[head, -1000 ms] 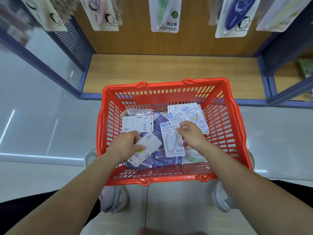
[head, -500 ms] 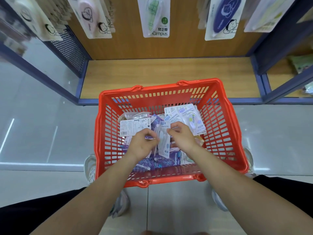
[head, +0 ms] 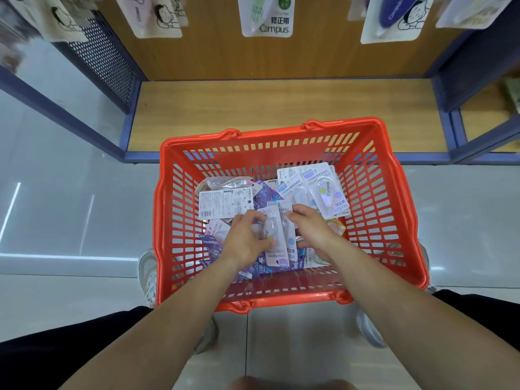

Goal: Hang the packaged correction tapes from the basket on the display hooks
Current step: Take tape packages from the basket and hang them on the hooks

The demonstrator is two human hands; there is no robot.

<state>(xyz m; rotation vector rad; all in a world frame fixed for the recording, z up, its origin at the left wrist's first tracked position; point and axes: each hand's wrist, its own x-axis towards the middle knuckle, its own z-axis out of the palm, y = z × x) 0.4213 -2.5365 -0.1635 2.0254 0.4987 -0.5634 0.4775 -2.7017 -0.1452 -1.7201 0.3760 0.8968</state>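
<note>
Our left hand (head: pixel 247 240) and right hand (head: pixel 309 232) are both down in the red basket (head: pixel 270 136) at the centre of the frame, fingers curled round a pale pack (head: pixel 277 243) held between them. The other correction tapes (head: pixel 326 190) lie heaped around it. A few hung packs (head: pixel 266 18) show along the top edge, so we judge most of the hanging remains.

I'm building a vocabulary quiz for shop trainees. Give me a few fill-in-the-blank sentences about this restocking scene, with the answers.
The left hand and the right hand hold packs between them inside the ____.
The red basket stands on the ____, before a wooden shelf.
The hanging pack above mid-shelf bears the brand word ____.
Missing: basket; floor; Campus.
</note>
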